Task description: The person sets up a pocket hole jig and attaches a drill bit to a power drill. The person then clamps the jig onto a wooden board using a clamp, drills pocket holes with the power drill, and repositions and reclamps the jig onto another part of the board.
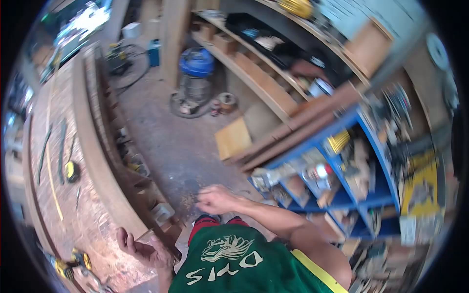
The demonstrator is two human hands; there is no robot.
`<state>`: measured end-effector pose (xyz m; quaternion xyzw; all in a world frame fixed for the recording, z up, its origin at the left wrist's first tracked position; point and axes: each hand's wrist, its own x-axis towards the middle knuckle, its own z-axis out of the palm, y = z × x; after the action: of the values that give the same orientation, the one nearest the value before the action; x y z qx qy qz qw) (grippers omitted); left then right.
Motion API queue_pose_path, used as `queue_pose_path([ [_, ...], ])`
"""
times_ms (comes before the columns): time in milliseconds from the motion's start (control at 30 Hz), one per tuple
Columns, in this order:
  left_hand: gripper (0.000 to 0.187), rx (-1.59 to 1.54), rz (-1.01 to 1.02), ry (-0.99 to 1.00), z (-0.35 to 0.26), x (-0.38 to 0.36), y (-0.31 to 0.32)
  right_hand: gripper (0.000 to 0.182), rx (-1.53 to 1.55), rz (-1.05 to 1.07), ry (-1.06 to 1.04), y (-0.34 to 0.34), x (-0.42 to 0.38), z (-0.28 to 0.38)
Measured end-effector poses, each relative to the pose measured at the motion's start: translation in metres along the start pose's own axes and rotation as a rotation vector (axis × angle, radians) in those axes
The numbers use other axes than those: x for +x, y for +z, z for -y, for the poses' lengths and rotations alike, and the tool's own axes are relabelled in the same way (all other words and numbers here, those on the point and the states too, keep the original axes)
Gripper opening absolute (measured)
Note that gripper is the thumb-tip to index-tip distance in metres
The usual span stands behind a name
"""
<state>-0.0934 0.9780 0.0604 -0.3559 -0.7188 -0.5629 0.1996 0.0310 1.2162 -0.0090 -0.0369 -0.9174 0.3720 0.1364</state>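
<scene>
My left hand (pixel 146 250) hovers by the near corner of the wooden workbench (pixel 105 215), its fingers loosely bent and apart, with no object seen in it. In front of my body, my right hand (pixel 215 199) is curled into a fist above the floor; its palm side is hidden, so whether it holds anything does not show. On the bench lie a yellow and black tape measure (pixel 72 171), long dark strips (pixel 62 151) and a thin light strip (pixel 53 183). Yellow and black power tools (pixel 63 267) rest at the bench's near left.
A shop vacuum (pixel 197 73) with a blue lid stands ahead on the floor (pixel 166 132). To the right, a blue shelf unit (pixel 386 178) holds wood pieces and tools, with long boards (pixel 298 129) on top. A wooden panel (pixel 233 137) leans near it.
</scene>
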Motion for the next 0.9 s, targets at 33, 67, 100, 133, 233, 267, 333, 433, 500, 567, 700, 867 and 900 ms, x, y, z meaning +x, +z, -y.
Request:
queue_pose_path([
  [33, 0.051, 0.029, -0.037, -0.014, 0.004, 0.014, 0.005, 0.030, -0.003, 0.055, 0.098, 0.002, 0.002, -0.024],
  [67, 0.051, 0.024, -0.071, -0.027, 0.007, 0.025, 0.008, 0.035, -0.011, 0.108, 0.197, 0.005, -0.001, -0.051],
  [100, 0.051, 0.016, -0.099, -0.036, 0.011, 0.035, 0.010, 0.038, -0.004, 0.096, 0.236, 0.014, -0.008, -0.087],
  [133, 0.051, 0.026, -0.123, -0.052, 0.013, 0.044, 0.013, 0.037, -0.029, 0.116, 0.326, 0.021, -0.017, -0.120],
  [233, 0.047, 0.171, -0.118, -0.099, 0.024, 0.063, 0.018, 0.040, -0.084, 0.111, 0.843, 0.021, -0.042, -0.184],
  [267, 0.043, 0.204, -0.108, -0.130, 0.028, 0.067, 0.021, 0.039, -0.110, 0.123, 1.015, 0.025, -0.051, -0.206],
  [333, 0.036, 0.230, -0.089, -0.143, 0.036, 0.083, 0.034, 0.046, -0.106, 0.150, 1.040, 0.045, -0.086, -0.274],
  [433, 0.032, 0.220, -0.089, -0.195, 0.063, 0.113, 0.072, 0.042, -0.120, 0.396, 1.108, 0.075, -0.153, -0.412],
  [500, 0.029, 0.168, -0.137, -0.290, 0.087, 0.128, 0.105, 0.033, -0.541, 0.417, 0.387, 0.104, -0.173, -0.519],
  [567, 0.023, 0.260, -0.064, -0.209, 0.108, 0.177, 0.135, 0.030, -0.648, 0.471, 0.055, 0.066, -0.039, -0.583],
  [700, 0.016, 0.150, -0.089, -0.224, 0.166, 0.254, 0.221, 0.025, -0.710, 0.397, -0.476, 0.020, 0.193, -0.634],
  [867, 0.019, 0.080, -0.176, -0.133, 0.217, 0.357, 0.288, 0.021, -0.811, 0.097, -0.649, -0.085, 0.387, -0.657],
  [900, 0.019, 0.095, -0.181, -0.142, 0.227, 0.369, 0.297, 0.020, -0.663, 0.113, -0.445, -0.091, 0.423, -0.662],
])
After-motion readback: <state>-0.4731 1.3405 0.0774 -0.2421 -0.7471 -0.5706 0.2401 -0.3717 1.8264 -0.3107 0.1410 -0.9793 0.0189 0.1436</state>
